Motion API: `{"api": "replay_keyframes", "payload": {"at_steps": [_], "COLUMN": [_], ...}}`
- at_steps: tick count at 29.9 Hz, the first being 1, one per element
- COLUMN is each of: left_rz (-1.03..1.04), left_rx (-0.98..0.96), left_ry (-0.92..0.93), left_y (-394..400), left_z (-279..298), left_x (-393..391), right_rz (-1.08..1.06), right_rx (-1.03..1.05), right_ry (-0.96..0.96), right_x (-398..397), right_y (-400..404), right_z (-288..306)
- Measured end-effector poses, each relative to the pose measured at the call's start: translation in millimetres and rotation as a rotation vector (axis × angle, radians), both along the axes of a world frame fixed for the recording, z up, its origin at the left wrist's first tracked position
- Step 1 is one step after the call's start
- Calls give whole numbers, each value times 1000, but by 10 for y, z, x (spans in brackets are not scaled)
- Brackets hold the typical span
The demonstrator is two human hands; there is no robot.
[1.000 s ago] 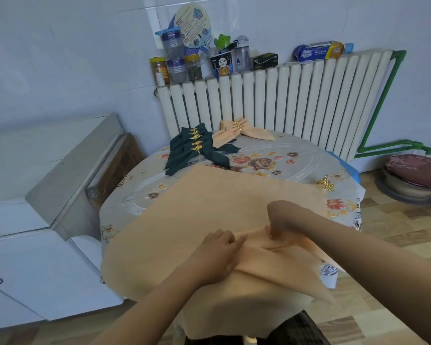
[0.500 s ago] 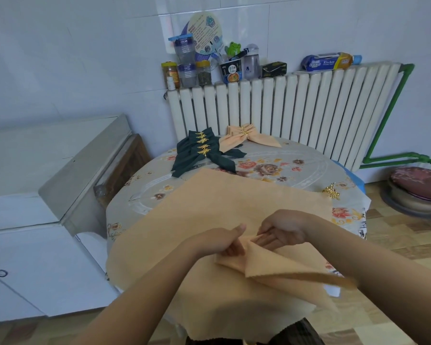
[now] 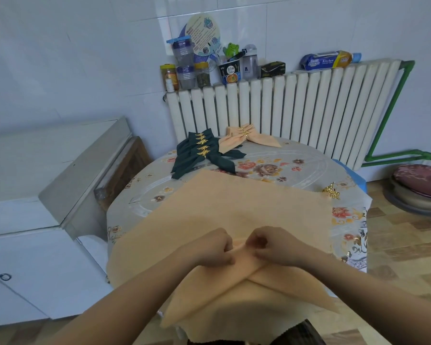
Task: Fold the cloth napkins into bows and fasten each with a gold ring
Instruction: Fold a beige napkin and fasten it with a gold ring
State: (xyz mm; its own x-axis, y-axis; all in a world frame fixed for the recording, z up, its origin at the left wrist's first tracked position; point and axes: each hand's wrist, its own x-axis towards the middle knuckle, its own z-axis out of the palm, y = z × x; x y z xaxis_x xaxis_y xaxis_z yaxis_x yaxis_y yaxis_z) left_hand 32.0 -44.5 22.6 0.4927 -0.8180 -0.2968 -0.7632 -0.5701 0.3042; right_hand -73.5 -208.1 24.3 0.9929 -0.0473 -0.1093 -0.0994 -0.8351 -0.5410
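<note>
Head view: both hands meet at the near middle of a peach napkin spread over a round floral table. Left hand and right hand have their fingers curled, pinching a gathered fold of the napkin between them, knuckles nearly touching. Below the hands, two folded flaps of the cloth cross and fan out toward the near edge. A loose gold ring lies on the table just beside the napkin's far right edge. At the far side rest green bows with gold rings and a peach bow, touching one another, before a white radiator.
</note>
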Motion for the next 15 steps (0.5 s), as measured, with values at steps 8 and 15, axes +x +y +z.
{"api": "replay_keyframes", "payload": {"at_steps": [8,15], "left_rz": [59,-177], "left_rx": [-284,-94], "left_ry": [-220,-322], "left_y": [62,137], "left_z": [-383,-529], "left_x": [-255,-332], "right_rz": [203,232], "right_rx": [-367,-419], "right_ry": [-246,-565], "right_x": [-278,-194], "right_y": [11,-53], "right_z": [-481,-552]}}
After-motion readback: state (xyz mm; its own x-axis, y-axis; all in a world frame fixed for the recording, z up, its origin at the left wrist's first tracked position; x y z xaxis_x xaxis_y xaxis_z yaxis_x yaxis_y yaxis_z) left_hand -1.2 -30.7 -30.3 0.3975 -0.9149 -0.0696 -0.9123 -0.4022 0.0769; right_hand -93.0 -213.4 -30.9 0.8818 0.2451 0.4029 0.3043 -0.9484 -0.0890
